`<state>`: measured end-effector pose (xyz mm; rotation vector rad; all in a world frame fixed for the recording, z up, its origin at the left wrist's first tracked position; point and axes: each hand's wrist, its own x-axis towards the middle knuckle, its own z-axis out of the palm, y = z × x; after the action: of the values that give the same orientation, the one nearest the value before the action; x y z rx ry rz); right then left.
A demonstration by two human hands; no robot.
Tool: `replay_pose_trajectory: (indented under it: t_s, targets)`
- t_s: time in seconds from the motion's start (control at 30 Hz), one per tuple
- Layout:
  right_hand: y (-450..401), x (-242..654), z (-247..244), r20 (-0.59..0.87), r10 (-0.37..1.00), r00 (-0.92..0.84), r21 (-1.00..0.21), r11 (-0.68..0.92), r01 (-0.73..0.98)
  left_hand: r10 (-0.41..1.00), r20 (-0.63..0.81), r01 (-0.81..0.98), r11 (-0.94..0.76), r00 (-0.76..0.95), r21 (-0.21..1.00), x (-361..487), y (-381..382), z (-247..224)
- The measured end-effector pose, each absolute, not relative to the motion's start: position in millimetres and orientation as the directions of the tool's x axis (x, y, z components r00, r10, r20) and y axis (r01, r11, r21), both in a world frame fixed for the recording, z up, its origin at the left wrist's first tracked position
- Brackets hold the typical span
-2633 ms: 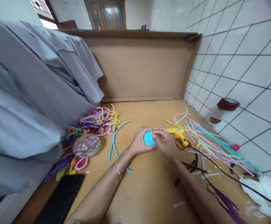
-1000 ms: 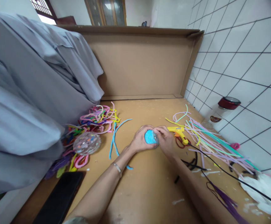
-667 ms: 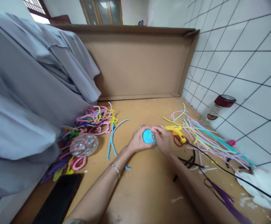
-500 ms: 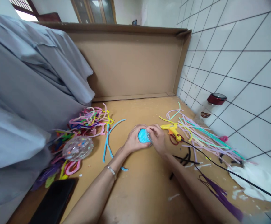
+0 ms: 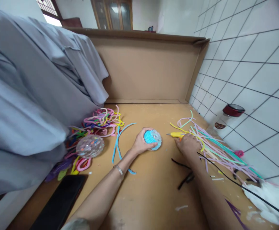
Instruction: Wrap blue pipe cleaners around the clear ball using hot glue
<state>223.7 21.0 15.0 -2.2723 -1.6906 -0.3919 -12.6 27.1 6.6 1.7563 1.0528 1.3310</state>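
Note:
My left hand (image 5: pixel 140 142) is wrapped around a clear ball (image 5: pixel 158 138) with speckled contents, partly coiled in blue pipe cleaner (image 5: pixel 149 136). Its coiled side faces my palm, and the bare side points right. To the right, my right hand (image 5: pixel 189 145) closes on the grip of a yellow hot glue gun (image 5: pixel 176 135); the nozzle points left towards the ball. Most of the grip is hidden under the fingers. Loose blue pipe cleaners (image 5: pixel 117 142) lie left of my left hand, one passing under the forearm.
A second clear ball (image 5: pixel 90 145) rests by a heap of coloured pipe cleaners (image 5: pixel 103 119). More pipe cleaners (image 5: pixel 222 145) fan out at right, near a red-lidded jar (image 5: pixel 233 111). A phone (image 5: pixel 60 201) lies front left. The gun's cable (image 5: pixel 235 182) trails right. Cardboard (image 5: pixel 144 70) stands behind.
My right hand has left the ball and moved right, taking hold of the glue gun. My left hand still holds the ball, now with its uncoiled side showing. The view has shifted slightly.

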Motion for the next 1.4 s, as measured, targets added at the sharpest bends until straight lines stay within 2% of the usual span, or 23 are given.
replay_pose_trajectory:
  t_s: [0.17,0.33,0.43,0.53,0.63,0.77,0.97,1.2,1.3,1.4]
  targets:
    - [23.7,226.0,16.8,0.244,0.888,0.389,-0.13,-0.367,0.921,0.894,0.421,0.192,-0.445,0.153,0.875,-12.7,27.4,7.5]
    - [25.0,224.2,22.3,0.236,0.847,0.476,-0.276,-0.411,0.869,0.894,0.42,0.196,-0.445,0.157,0.874,-13.5,28.4,6.2]
    - [25.0,221.3,25.3,0.341,0.807,0.481,-0.38,-0.35,0.856,0.89,0.427,0.199,-0.452,0.157,0.869,-13.1,29.4,4.6]
    - [24.7,216.5,26.8,0.521,0.747,0.412,-0.44,-0.178,0.88,0.89,0.427,0.181,-0.451,0.159,0.874,-12.4,29.5,4.8]
    - [22.6,207.9,26.8,0.678,0.66,0.323,-0.425,-0.006,0.905,0.896,0.413,0.174,-0.438,0.164,0.882,-11.9,28.5,6.8]
    - [18.2,195.4,24.4,0.741,0.629,0.235,-0.364,0.082,0.928,0.899,0.405,0.176,-0.432,0.167,0.885,-12.0,26.9,8.8]
    - [17.1,191.8,17.6,0.71,0.674,0.203,-0.345,0.082,0.935,0.898,0.404,0.162,-0.431,0.174,0.888,-12.2,25.8,10.6]
    - [16.1,189.1,21.8,0.665,0.71,0.232,-0.397,0.074,0.915,0.9,0.403,0.175,-0.429,0.166,0.886,-11.8,26.3,9.1]
    - [18.3,196.5,27.8,0.583,0.741,0.335,-0.455,-0.043,0.889,0.898,0.409,0.169,-0.434,0.163,0.885,-12.2,27.4,7.4]
    - [22.9,210.4,30.7,0.425,0.799,0.424,-0.449,-0.22,0.866,0.894,0.414,0.163,-0.44,0.17,0.883,-13.0,28.1,6.7]
